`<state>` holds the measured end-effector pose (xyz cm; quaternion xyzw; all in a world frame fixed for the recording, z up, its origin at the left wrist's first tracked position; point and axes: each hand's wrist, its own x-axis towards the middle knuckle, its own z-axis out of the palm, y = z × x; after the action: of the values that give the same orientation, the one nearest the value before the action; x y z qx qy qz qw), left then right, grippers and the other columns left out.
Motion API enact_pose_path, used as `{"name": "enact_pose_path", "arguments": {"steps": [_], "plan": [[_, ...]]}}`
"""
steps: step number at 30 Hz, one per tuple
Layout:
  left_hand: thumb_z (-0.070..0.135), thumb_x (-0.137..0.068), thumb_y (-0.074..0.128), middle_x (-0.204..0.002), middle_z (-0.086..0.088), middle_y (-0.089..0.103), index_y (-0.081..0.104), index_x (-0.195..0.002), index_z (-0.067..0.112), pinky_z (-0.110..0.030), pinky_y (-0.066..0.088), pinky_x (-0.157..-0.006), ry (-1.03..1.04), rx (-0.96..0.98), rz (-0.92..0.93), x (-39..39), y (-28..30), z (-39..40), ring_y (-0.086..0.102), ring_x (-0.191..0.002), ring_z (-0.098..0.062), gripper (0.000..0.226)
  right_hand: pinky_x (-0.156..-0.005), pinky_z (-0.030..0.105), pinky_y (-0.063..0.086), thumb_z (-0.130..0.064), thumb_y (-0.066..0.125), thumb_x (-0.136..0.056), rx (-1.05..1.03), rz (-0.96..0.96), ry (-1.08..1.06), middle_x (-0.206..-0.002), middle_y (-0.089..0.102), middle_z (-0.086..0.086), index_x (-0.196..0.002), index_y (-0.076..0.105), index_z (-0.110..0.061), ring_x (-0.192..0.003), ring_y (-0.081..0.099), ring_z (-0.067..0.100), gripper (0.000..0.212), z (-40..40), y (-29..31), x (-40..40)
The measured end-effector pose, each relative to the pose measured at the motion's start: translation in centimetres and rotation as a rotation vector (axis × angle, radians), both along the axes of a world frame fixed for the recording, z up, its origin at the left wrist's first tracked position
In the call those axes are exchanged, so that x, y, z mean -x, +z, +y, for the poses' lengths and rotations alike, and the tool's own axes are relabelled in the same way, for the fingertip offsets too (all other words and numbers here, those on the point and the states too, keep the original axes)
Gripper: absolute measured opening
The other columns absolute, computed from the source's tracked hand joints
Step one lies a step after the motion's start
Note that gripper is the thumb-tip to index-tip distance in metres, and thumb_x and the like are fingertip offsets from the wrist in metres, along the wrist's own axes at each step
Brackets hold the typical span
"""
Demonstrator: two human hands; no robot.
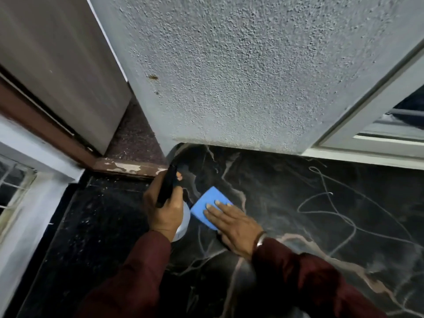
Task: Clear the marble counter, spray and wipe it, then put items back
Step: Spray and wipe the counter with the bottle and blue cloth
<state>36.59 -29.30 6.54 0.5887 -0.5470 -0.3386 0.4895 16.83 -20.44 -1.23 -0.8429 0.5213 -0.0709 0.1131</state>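
Note:
The black marble counter with pale veins fills the lower right of the head view. My left hand grips a spray bottle by its black trigger head, with the pale bottle body showing below my fingers. My right hand lies flat with straight fingers on a folded blue cloth, pressing it onto the marble near the wall's base. Both arms wear dark red sleeves. A metal bangle sits on my right wrist.
A rough grey textured wall rises right behind the counter. A white window frame stands at the right. At left are a brown door frame, a speckled dark ledge and a barred window.

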Motion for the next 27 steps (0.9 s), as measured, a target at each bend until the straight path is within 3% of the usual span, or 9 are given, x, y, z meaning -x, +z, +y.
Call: {"name": "enact_pose_path", "arguments": {"steps": [4, 7, 11, 14, 17, 20, 22, 24, 27], "plan": [[0.028, -0.073, 0.054, -0.076, 0.012, 0.07, 0.071, -0.086, 0.046, -0.057, 0.057, -0.068, 0.014, -0.056, 0.034, 0.2, 0.2, 0.3, 0.066, -0.071, -0.025, 0.028, -0.109, 0.05, 0.027, -0.027, 0.032, -0.093, 0.092, 0.063, -0.535, -0.142, 0.043, 0.022, -0.137, 0.042, 0.001, -0.128, 0.042, 0.045, 0.054, -2.3, -0.9, 10.6], [0.03, -0.072, 0.053, -0.073, 0.01, 0.068, 0.069, -0.085, 0.047, -0.054, 0.059, -0.069, -0.008, -0.068, 0.031, 0.7, 0.6, 0.4, 0.065, -0.07, -0.024, 0.027, -0.101, 0.052, 0.036, -0.033, 0.025, -0.085, 0.006, 0.055, -0.926, -0.139, 0.046, 0.026, -0.134, 0.046, 0.003, -0.125, 0.043, 0.048, 0.064, -6.6, -0.2, 8.5], [0.029, -0.076, 0.051, -0.073, 0.001, 0.063, 0.068, -0.091, 0.021, -0.029, 0.05, -0.069, -0.136, 0.041, -0.103, 1.9, 0.8, 0.8, 0.059, -0.07, -0.024, 0.024, -0.105, 0.047, 0.038, -0.03, 0.028, -0.083, 0.078, 0.1, -0.405, -0.139, 0.05, 0.016, -0.134, 0.05, -0.005, -0.127, 0.046, 0.038, 0.061, -5.1, -1.1, -1.3], [0.027, -0.077, 0.051, -0.08, 0.002, 0.064, 0.07, -0.094, 0.008, -0.016, 0.044, -0.074, -0.193, 0.081, -0.195, 3.0, 1.2, 0.9, 0.057, -0.076, -0.012, 0.032, -0.115, 0.04, 0.022, -0.03, 0.041, -0.087, -0.02, 0.034, -0.084, -0.152, 0.033, 0.004, -0.146, 0.033, -0.015, -0.14, 0.029, 0.027, 0.062, 0.7, -0.9, -0.2], [0.019, -0.077, 0.053, -0.086, -0.002, 0.068, 0.071, -0.095, 0.004, -0.016, 0.045, -0.075, -0.308, 0.115, -0.318, 4.2, 1.6, 1.4, 0.059, -0.079, -0.014, 0.029, -0.111, 0.044, 0.031, -0.024, 0.04, -0.086, 0.05, 0.065, -0.289, -0.147, 0.041, 0.011, -0.142, 0.04, -0.008, -0.135, 0.038, 0.034, 0.058, 2.3, -1.2, 8.8], [0.011, -0.076, 0.054, -0.074, -0.001, 0.063, 0.065, -0.081, 0.011, -0.037, 0.048, -0.064, -0.398, 0.076, -0.442, 6.2, 2.1, 2.2, 0.059, -0.069, -0.024, 0.012, -0.1, 0.057, 0.04, -0.024, 0.032, -0.085, 0.082, 0.073, -0.794, -0.134, 0.05, 0.028, -0.131, 0.049, 0.006, -0.119, 0.049, 0.051, 0.057, 1.7, -0.2, 16.7], [0.016, -0.075, 0.053, -0.072, -0.004, 0.062, 0.061, -0.075, 0.012, -0.043, 0.048, -0.061, -0.444, 0.072, -0.55, 7.6, 2.3, 2.8, 0.06, -0.07, -0.031, 0.009, -0.1, 0.058, 0.039, -0.025, 0.027, -0.084, 0.013, 0.051, -0.937, -0.132, 0.05, 0.031, -0.128, 0.049, 0.012, -0.119, 0.048, 0.051, 0.062, 0.9, 0.6, 15.5], [0.024, -0.076, 0.053, -0.074, -0.008, 0.066, 0.065, -0.076, 0.01, -0.044, 0.051, -0.061, -0.486, 0.077, -0.614, 9.3, 2.4, 3.7, 0.063, -0.073, -0.034, 0.018, -0.108, 0.054, 0.033, -0.028, 0.025, -0.084, -0.04, -0.023, -0.92, -0.141, 0.043, 0.026, -0.136, 0.043, 0.007, -0.129, 0.04, 0.046, 0.064, 1.0, 0.7, 11.4], [0.03, -0.078, 0.059, -0.078, -0.008, 0.07, 0.069, -0.078, 0.014, -0.039, 0.051, -0.064, -0.509, -0.012, -0.733, 11.9, 3.1, 4.9, 0.066, -0.079, -0.033, 0.019, -0.11, 0.042, 0.032, -0.025, 0.035, -0.083, -0.023, 0.005, -0.555, -0.143, 0.046, 0.015, -0.137, 0.046, -0.003, -0.131, 0.042, 0.036, 0.06, 4.5, -0.1, 9.3]]}}
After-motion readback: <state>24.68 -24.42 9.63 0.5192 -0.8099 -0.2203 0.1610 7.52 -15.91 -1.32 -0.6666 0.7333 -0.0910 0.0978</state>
